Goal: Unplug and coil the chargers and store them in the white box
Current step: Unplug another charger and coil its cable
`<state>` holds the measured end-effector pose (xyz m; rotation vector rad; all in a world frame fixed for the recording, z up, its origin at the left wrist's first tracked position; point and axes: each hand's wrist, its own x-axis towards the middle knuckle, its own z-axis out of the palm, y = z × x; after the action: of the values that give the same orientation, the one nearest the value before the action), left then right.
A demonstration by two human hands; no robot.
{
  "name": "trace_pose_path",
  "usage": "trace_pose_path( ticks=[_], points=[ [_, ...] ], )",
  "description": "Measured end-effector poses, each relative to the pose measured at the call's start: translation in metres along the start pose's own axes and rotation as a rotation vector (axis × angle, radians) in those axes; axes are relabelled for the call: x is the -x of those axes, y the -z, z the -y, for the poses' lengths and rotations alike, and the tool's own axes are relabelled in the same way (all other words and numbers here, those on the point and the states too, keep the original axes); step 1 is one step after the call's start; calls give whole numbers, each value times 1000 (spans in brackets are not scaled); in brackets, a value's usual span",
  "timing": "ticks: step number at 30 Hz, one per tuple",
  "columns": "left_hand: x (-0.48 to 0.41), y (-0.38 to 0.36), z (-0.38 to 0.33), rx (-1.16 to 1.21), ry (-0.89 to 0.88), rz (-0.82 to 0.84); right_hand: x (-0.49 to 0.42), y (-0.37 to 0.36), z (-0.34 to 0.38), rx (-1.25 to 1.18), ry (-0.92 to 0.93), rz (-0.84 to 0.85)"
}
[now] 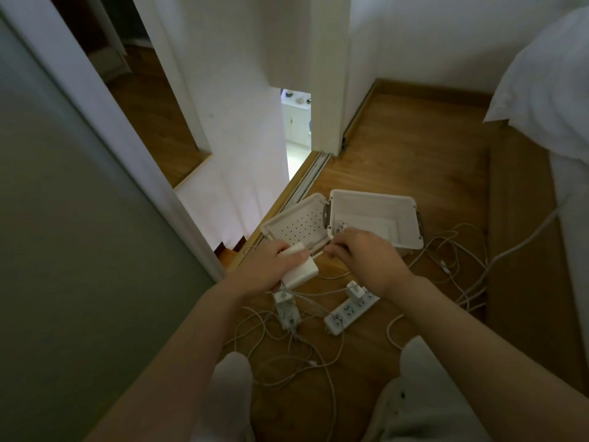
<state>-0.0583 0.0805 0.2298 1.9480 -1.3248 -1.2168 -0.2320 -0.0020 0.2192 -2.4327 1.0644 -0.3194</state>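
left hand (271,264): grips charger (302,270) | right hand (366,255): fingers curled, palm down | hands near, apart

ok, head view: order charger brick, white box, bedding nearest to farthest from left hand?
1. charger brick, gripped in the left hand
2. white box, open on the floor, ahead-right
3. bedding, far upper right

One white box (376,215) sits mid-frame. Two power strips lie below it: left strip (289,315), right strip (345,312). Three chargers (301,266) show.

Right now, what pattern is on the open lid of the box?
Lid: white, grid of small dark holes; head view.
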Motion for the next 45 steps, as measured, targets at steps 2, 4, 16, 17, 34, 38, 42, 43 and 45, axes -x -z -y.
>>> trace_pose_path(
  ticks=[2, 4, 16, 17, 34, 38, 42, 43, 45],
  points=[
    [5, -3, 2, -28, 21, -6, 6, -3, 5, 14, -5, -21],
    [11, -8, 3, -37, 45, 10, 12, -4, 13, 25, -14, -49],
    [21, -22, -9, 155, 159, -265, 60, -31, 42, -202, -34, -44],
    [19, -21, -9, 206, 167, -284, 61, -32, 44, -219, -13, -26],
    [17, -20, -24, 1173, 141, -138, 45, -43, 14, -161, 65, 206],
    [19, -12, -23, 919, 86, -119, 42, -37, -1, -63, 17, 228],
    [22, -8, -15, 276, -2, -43, 39, -25, -7, 30, -23, 129],
    [22, -9, -13, 188, -38, -20, 38, -22, -8, 40, -36, 113],
    [21, -12, -10, 54, -105, -21, 38, -19, -9, 51, -60, 85]
  ],
)
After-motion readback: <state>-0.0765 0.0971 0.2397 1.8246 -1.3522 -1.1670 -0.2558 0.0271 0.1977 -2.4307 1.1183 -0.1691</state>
